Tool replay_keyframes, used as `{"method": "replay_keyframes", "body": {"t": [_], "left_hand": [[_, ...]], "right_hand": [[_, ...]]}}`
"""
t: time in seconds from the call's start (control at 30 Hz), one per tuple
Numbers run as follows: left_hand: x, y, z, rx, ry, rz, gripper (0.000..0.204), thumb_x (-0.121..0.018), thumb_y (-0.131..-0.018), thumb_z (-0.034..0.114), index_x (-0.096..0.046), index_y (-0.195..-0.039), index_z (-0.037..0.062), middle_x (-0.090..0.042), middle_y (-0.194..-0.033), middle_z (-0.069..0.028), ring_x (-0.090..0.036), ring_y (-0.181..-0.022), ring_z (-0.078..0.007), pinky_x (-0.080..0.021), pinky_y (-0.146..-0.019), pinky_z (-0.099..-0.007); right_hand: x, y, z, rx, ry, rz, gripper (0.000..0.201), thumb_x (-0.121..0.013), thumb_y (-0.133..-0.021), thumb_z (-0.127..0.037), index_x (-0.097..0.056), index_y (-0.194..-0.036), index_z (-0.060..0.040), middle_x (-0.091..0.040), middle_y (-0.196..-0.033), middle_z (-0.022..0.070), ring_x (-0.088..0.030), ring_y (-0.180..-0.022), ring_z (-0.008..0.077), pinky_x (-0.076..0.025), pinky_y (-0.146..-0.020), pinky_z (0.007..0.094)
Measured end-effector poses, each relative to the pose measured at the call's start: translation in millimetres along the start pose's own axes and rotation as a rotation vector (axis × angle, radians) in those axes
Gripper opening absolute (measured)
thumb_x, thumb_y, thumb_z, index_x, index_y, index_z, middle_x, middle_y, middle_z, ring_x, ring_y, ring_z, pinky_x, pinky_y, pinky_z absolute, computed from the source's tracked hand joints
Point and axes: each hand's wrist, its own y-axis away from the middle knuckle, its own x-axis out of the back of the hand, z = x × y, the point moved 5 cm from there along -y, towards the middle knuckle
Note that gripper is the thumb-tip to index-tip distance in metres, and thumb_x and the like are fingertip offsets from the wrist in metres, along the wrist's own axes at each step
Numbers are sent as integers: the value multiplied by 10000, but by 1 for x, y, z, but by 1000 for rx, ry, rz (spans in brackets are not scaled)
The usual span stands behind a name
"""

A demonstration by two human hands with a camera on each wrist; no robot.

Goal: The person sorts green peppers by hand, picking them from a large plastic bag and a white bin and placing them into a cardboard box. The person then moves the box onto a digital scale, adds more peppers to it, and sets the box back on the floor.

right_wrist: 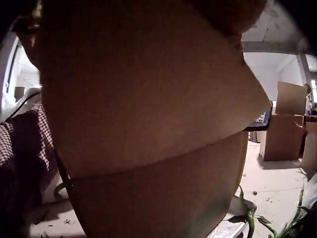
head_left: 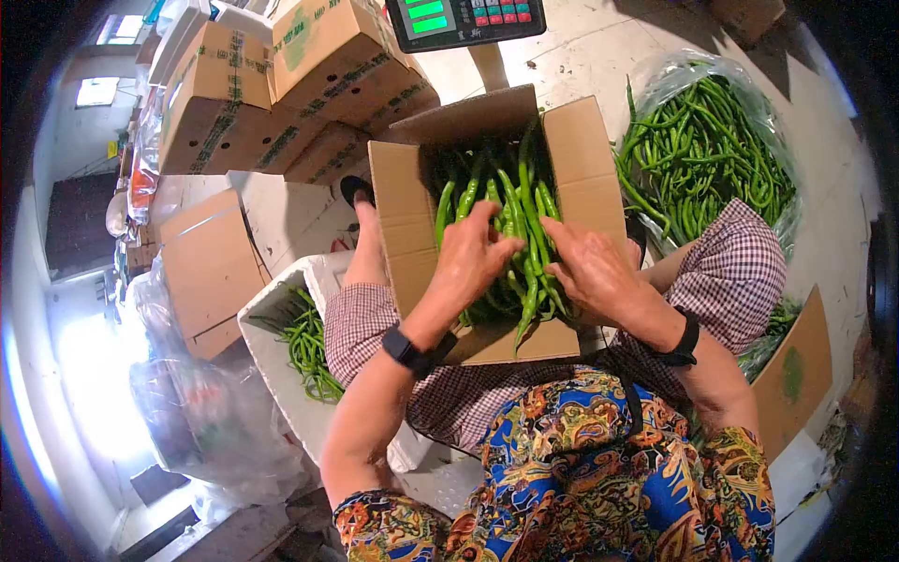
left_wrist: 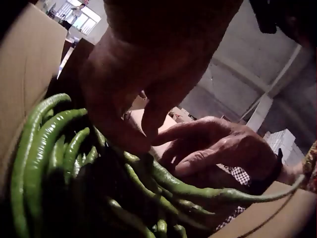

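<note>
Scene: a seated person packs long green peppers into an open cardboard box held on the lap, a digital scale just beyond.
Left hand: fingers loosely curved — pressing down on the peppers at the box's middle, pinching none that shows.
Right hand: laid over the peppers beside the left, fingers relaxed and spread; the right wrist view (blocked by cardboard) adds nothing.
Doing it well: lay the peppers lengthwise, press evenly, and tuck in the ones hanging over the near edge.
Supply: a bagged heap of peppers lies on the floor — more in a white tub.
</note>
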Motion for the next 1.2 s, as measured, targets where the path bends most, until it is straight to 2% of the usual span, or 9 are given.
{"method": "replay_keyframes", "body": {"t": [0.1,0.23,0.3,0.4,0.87,0.93,1.0,1.1,1.2], "left_hand": [[-3,22,5,-366,-183,112,538,-743,-733,133,-508,-1186,-37,-603,-1017,-233,-585,-944,-383,-482,-807,-435],[-4,23,12,-513,-352,216,450,-677,-830,124,-515,-1223,-24,-508,-1217,-249,-526,-1089,-413,-456,-919,-423],[-3,6,10,-438,-370,253,487,-652,-863,201,-493,-1286,20,-472,-1314,-215,-451,-1203,-415,-405,-971,-462],[-13,-9,21,-525,-635,259,563,-593,-891,372,-447,-1384,141,-344,-1486,-102,-268,-1375,-361,-297,-1027,-512],[-64,-32,-3,-597,-564,168,601,-591,-855,370,-442,-1338,45,-448,-1301,-160,-391,-1238,-321,-248,-1032,-450],[-69,-37,-3,-588,-612,186,602,-619,-824,375,-462,-1309,55,-468,-1213,-138,-416,-1154,-300,-284,-978,-446],[-72,-40,-5,-548,-681,158,585,-607,-841,368,-460,-1323,69,-459,-1236,-145,-406,-1165,-317,-283,-995,-458],[-74,-40,-12,-552,-791,158,597,-595,-860,361,-432,-1352,66,-433,-1310,-160,-351,-1265,-345,-247,-1035,-476],[-63,-40,-7,-572,-730,108,569,-609,-872,295,-435,-1355,51,-392,-1395,-186,-297,-1341,-380,-238,-1064,-485]], "right_hand": [[1,-7,-7,212,188,329,445,-624,-781,-44,-459,-1179,70,-530,-1170,278,-535,-1100,395,-455,-885,461],[-3,-16,-14,195,244,-36,638,-696,-794,-304,-457,-1231,94,-466,-1307,267,-452,-1214,374,-373,-1001,432],[-19,-12,-11,263,367,96,691,-695,-781,-440,-493,-1186,82,-478,-1290,258,-467,-1192,364,-384,-958,439],[-28,-8,-17,234,363,-166,568,-692,-776,-472,-606,-995,45,-550,-1059,185,-515,-1048,301,-401,-862,412],[-69,15,-16,39,367,-117,279,-604,-778,-246,-654,-865,14,-579,-955,209,-537,-988,311,-401,-909,434],[-27,44,-46,363,573,331,149,-570,-697,-151,-627,-774,-38,-564,-736,98,-549,-723,262,-419,-664,395],[18,59,-59,264,254,-62,345,-599,-758,-160,-590,-1069,-11,-609,-968,164,-596,-880,303,-440,-861,403],[110,109,-49,331,-286,144,309,-626,-875,-224,-598,-1107,-22,-642,-935,142,-649,-880,257,-498,-769,393],[183,164,21,-163,-707,298,354,-620,-908,-260,-600,-1154,-6,-673,-957,109,-664,-858,177,-517,-767,304]]}}
